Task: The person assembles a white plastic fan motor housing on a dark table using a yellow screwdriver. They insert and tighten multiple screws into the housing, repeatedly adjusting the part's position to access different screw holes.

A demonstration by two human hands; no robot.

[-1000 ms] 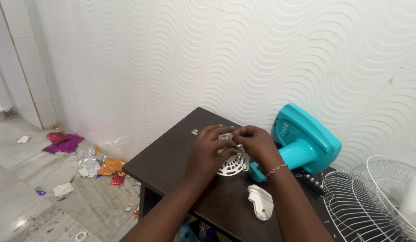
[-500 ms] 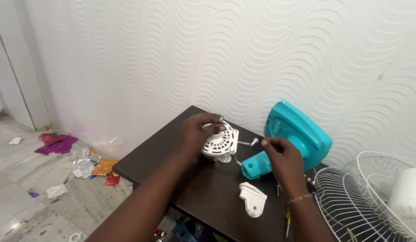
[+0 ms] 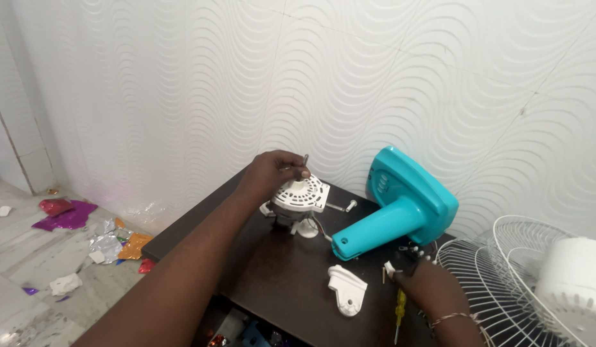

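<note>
At the back of the dark wooden table (image 3: 272, 270), my left hand (image 3: 272, 172) grips the white vented round motor housing (image 3: 299, 195); I should steady it upright. My right hand (image 3: 429, 289), which hovered by the turquoise plastic fan stand (image 3: 400, 205) before, now curls over small parts near the yellow-handled screwdriver (image 3: 399, 308); grip unclear.

White vented motor housing (image 3: 300, 193), turquoise fan base (image 3: 407, 202), dark brown table (image 3: 272, 270), wavy-patterned white wall (image 3: 375, 77).

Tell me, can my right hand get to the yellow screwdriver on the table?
Probably yes: the right hand rests on the table right beside the yellow screwdriver, with nothing lying between them.
</note>
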